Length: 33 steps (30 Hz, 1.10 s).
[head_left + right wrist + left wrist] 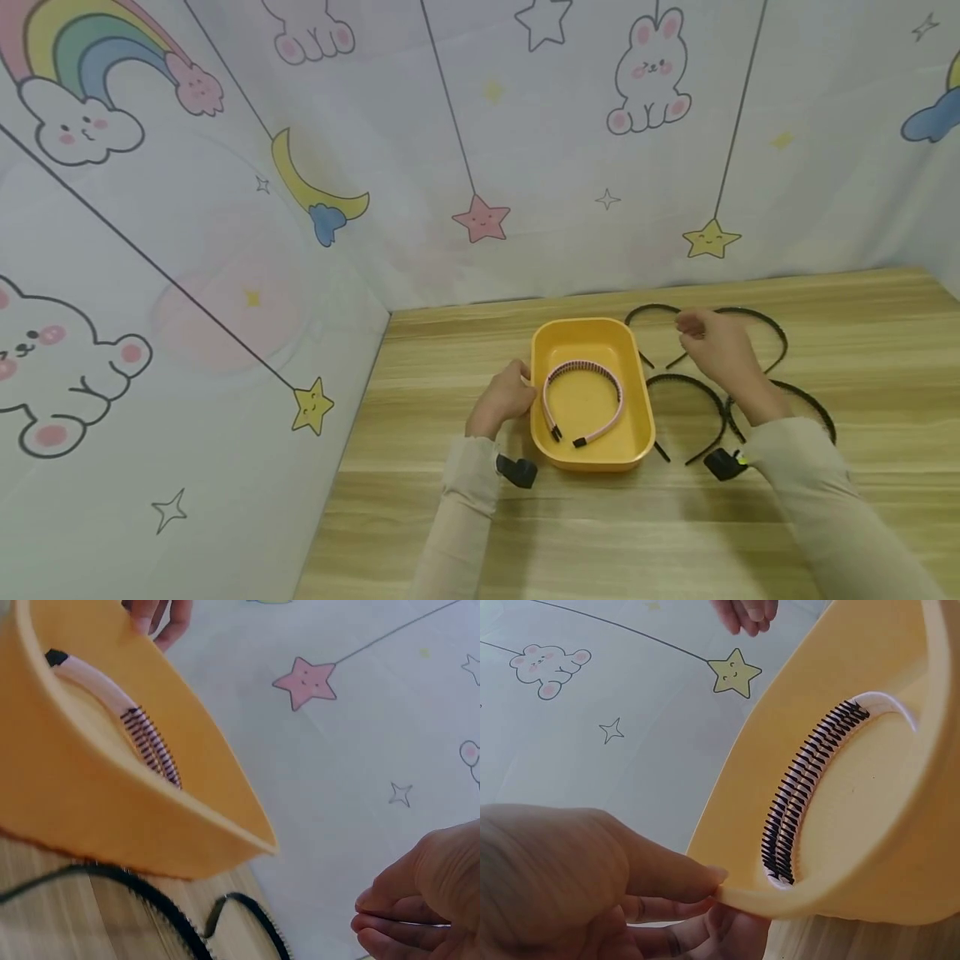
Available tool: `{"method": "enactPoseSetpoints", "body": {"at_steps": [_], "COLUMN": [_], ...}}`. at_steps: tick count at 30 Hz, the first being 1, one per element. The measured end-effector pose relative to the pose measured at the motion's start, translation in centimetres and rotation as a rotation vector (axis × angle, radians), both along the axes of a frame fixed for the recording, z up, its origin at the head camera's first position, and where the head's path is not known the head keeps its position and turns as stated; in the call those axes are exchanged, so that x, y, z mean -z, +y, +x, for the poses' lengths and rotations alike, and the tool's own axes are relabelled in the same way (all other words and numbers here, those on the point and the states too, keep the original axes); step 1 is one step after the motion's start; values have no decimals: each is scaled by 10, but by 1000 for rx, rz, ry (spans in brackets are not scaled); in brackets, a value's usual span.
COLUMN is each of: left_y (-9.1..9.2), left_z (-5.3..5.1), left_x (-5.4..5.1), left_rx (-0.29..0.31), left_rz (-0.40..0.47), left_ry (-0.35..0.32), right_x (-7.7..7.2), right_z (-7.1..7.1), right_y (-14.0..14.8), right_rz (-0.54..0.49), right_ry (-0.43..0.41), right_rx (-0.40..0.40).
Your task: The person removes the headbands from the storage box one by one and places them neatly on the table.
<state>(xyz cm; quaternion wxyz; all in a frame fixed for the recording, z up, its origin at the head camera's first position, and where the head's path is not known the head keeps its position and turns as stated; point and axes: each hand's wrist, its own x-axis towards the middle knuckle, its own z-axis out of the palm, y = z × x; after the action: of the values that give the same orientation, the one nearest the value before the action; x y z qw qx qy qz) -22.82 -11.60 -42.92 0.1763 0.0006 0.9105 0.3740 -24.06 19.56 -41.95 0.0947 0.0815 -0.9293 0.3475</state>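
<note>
A pink headband with dark teeth (582, 365) (795, 787) (97, 681) lies in a yellow plastic bin (592, 464) (870, 892) (97, 802). My left hand (504, 396) (592, 877) pinches the bin's left rim between thumb and fingers. Right of the bin, my right hand (723, 354) (427, 900) hovers over several black headbands, its fingers loosely bent with nothing visible in them. Two of these lie behind, at left (652, 306) and right (776, 323); two lie in front, at left (686, 379) and right (813, 402), partly behind the right arm.
The wooden table (420, 367) meets a printed cloth wall (555, 250) at its back edge. Another cloth wall (225, 467) with rabbits and stars runs along the table's left side. A small black device (517, 471) (725, 464) sits at each wrist.
</note>
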Motion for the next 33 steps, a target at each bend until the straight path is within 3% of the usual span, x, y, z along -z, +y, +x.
{"method": "enactPoseSetpoints", "body": {"at_steps": [7,23,31,33], "left_y": [0,0,0,0], "left_z": [0,2,3,3], "left_x": [1,-2,-2,-2], "left_rx": [-1,-17,-9,-8], "left_rz": [3,9,32,38], "left_ry": [2,17,13,14], "right_x": [-1,19,30,32], "right_z": [-8,-20,-23,-25], "right_y": [-23,-85,-99,-101], "right_rz": [-42,-98,-128,-126], "right_ry": [-27,-75,-53,-81], "right_rx": [-32,-149,-166,-159]}}
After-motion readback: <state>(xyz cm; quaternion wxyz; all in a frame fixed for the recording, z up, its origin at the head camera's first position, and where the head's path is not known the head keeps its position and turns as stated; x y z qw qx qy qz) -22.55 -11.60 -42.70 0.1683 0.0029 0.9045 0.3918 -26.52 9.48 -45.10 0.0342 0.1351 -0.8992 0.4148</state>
